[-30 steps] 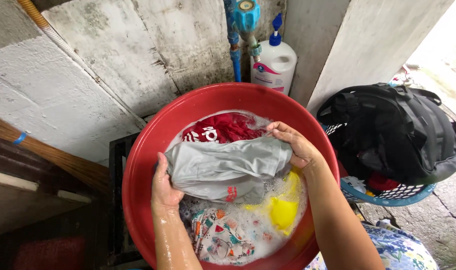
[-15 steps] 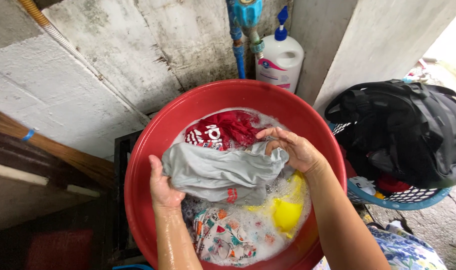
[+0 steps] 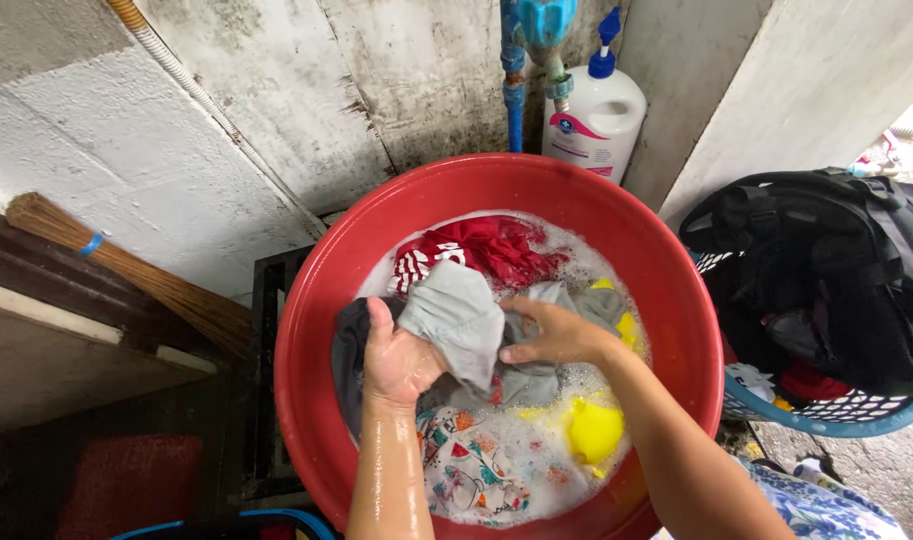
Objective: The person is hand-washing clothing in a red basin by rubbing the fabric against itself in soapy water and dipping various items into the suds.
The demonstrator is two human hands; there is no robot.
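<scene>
Two hands work one grey garment point(image 3: 462, 320) over the suds in the red basin point(image 3: 667, 290): left hand point(image 3: 399, 362) clenched on a bunched fold, right hand point(image 3: 557, 335) flat on it, fingers loosely curled; best to rub fold against fold, low over the water.

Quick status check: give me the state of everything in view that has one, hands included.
Left hand: gripping the grey garment.
Right hand: fingers pressed on it.
Grey garment: wet, bunched.
Red basin: filled with soapy water, clothes soaking.
Red garment: partly submerged.
Blue basket: piled full.
Pump bottle: upright.
</scene>
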